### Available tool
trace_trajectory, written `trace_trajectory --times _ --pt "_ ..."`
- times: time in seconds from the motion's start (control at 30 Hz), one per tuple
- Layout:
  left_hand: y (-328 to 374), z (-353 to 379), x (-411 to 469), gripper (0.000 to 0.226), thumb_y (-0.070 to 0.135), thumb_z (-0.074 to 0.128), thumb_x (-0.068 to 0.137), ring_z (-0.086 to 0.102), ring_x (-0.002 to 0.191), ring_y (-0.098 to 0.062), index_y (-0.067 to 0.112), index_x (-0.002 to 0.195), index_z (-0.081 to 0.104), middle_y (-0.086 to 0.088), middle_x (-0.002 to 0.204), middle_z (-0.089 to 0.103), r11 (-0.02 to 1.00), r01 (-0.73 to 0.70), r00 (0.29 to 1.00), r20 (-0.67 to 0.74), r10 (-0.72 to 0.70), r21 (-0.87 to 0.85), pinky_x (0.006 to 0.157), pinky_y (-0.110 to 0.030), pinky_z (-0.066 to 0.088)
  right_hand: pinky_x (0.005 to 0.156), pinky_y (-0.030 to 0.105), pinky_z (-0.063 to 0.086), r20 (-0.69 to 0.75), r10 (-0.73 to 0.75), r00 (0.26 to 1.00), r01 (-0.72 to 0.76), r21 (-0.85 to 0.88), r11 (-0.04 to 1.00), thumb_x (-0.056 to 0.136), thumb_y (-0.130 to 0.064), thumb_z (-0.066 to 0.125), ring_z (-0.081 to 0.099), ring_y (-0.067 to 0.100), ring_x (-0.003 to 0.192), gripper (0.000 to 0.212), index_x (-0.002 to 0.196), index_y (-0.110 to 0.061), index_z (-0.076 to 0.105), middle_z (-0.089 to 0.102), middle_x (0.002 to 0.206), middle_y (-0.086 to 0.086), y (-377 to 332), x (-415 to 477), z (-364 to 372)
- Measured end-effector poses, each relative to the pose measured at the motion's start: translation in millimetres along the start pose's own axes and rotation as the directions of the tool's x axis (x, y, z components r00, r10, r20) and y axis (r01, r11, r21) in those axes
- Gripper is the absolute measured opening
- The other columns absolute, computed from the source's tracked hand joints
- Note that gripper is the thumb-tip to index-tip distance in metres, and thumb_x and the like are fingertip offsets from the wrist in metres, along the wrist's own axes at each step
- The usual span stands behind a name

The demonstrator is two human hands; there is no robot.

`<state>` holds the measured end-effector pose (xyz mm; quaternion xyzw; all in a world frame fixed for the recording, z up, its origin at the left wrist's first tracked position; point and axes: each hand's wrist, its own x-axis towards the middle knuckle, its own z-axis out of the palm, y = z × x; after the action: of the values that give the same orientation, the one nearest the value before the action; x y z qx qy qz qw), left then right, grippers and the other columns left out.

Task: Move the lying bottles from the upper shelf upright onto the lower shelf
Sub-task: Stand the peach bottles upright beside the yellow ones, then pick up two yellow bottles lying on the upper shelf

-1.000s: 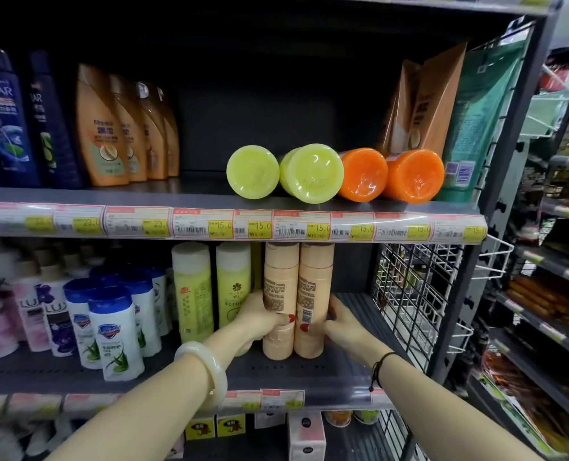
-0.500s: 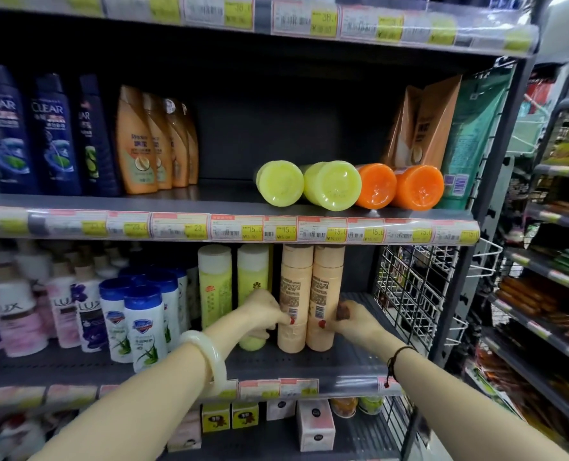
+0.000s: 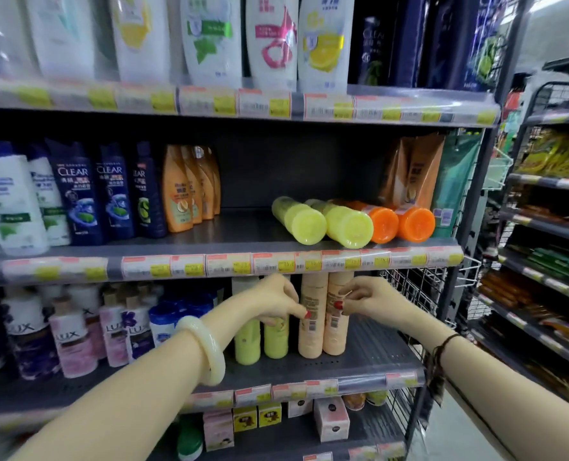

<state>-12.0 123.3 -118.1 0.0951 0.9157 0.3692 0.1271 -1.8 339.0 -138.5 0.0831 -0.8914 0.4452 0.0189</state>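
Two yellow-green bottles [image 3: 304, 224] [image 3: 349, 227] and two orange bottles [image 3: 383, 224] [image 3: 416, 223] lie on the upper shelf [image 3: 210, 241], caps toward me. On the lower shelf [image 3: 369, 357] two peach bottles [image 3: 311, 331] [image 3: 335, 334] stand upright beside two upright yellow-green bottles [image 3: 248, 342] [image 3: 276, 342]. My left hand [image 3: 276, 301] hovers loosely curled in front of the green ones, thumb tip touching the left peach bottle. My right hand [image 3: 366, 299] is at the right peach bottle's upper half, fingertips just touching it, not wrapped around it.
Dark blue Clear bottles [image 3: 76, 194] and tan bottles [image 3: 176, 191] stand left on the upper shelf, refill pouches [image 3: 416, 174] at its right end. Lux bottles [image 3: 73, 341] fill the lower shelf's left. A wire rack [image 3: 419, 294] flanks the right side.
Both hands have loosened from the peach bottles and risen toward their upper halves. The bottles stay standing. The view has tilted upward, bringing a higher shelf into sight.
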Motion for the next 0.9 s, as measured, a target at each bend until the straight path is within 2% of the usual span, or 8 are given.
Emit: trace_trajectory --times 0.1,0.3,0.4,0.5,0.57,0.67,0.8,0.9 --pt "19 -23 -14 0.037 0.028 0.072 0.077 0.066 0.105 -0.022 0.012 0.110 0.063 -0.012 0.113 0.069 0.997 -0.075 0.997 -0.016 0.075 -0.008 0.085 -0.038 0.058 0.059 0.011 0.053 -0.045 -0.035 0.998 0.036 0.017 0.999 0.080 -0.012 0.071 0.069 0.001 0.068 0.028 0.106 -0.008 0.065 0.073 0.087 0.006 -30 -11 -21" --pt "59 -69 -22 0.034 0.028 0.077 0.072 0.066 0.091 -0.018 0.008 0.097 0.070 -0.006 0.100 0.068 0.978 -0.211 0.950 -0.237 0.205 -0.001 0.074 -0.035 0.060 0.071 0.034 0.056 -0.212 -0.105 0.972 0.103 -0.019 0.995 0.078 -0.014 0.073 0.068 0.021 0.074 0.019 0.092 -0.007 0.063 0.071 0.083 0.010 -74 -20 -59" --pt "74 -84 -17 0.049 0.029 0.080 0.068 0.062 0.095 -0.020 0.007 0.108 0.063 -0.007 0.108 0.061 0.977 -0.214 0.927 -0.314 0.205 0.004 0.067 -0.034 0.060 0.070 0.039 0.056 -0.242 -0.130 0.962 0.123 -0.046 0.991 0.076 -0.016 0.075 0.070 0.022 0.069 0.032 0.099 -0.011 0.055 0.072 0.078 0.011 -85 -15 -71" --pt "81 -89 -11 0.067 0.025 0.080 0.069 0.054 0.109 -0.025 0.011 0.127 0.050 -0.009 0.125 0.049 0.983 -0.181 0.935 -0.303 0.186 0.044 0.071 -0.036 0.060 0.061 0.028 0.054 -0.204 -0.170 0.964 0.128 -0.201 0.971 0.075 -0.022 0.075 0.065 0.014 0.063 0.047 0.116 -0.020 0.052 0.068 0.077 0.004 -89 -8 -76" --pt "83 -88 -6 0.072 0.023 0.079 0.070 0.050 0.117 -0.027 0.015 0.133 0.047 -0.009 0.134 0.044 0.984 -0.170 0.945 -0.274 0.180 0.061 0.076 -0.040 0.060 0.057 0.024 0.056 -0.140 -0.162 0.977 0.120 -0.268 0.956 0.077 -0.023 0.074 0.067 0.015 0.064 0.055 0.125 -0.025 0.049 0.068 0.087 0.005 -90 -3 -78" --pt "83 -84 3 0.079 0.022 0.079 0.070 0.049 0.119 -0.029 0.020 0.140 0.041 -0.009 0.142 0.039 0.987 -0.142 0.965 -0.211 0.155 0.078 0.080 -0.043 0.060 0.045 0.013 0.049 -0.052 -0.150 0.987 0.128 -0.300 0.945 0.080 -0.019 0.072 0.068 0.013 0.059 0.062 0.135 -0.025 0.044 0.064 0.104 0.007 -91 4 -79" --pt "85 -82 14 0.078 0.020 0.076 0.073 0.048 0.120 -0.030 0.025 0.141 0.038 -0.009 0.141 0.040 0.990 -0.127 0.978 -0.161 0.135 0.057 0.078 -0.042 0.060 0.040 0.013 0.046 -0.010 -0.145 0.989 0.135 -0.310 0.941 0.082 -0.021 0.070 0.065 0.005 0.047 0.064 0.139 -0.027 0.041 0.060 0.111 0.003 -97 15 -83" --pt "84 -80 22 0.077 0.019 0.076 0.074 0.050 0.120 -0.031 0.025 0.142 0.039 -0.010 0.138 0.043 0.991 -0.129 0.977 -0.167 0.133 0.034 0.077 -0.042 0.059 0.042 0.017 0.052 0.053 -0.122 0.991 0.132 -0.323 0.937 0.082 -0.023 0.070 0.069 0.009 0.058 0.067 0.140 -0.031 0.039 0.056 0.123 0.004 -98 24 -86"
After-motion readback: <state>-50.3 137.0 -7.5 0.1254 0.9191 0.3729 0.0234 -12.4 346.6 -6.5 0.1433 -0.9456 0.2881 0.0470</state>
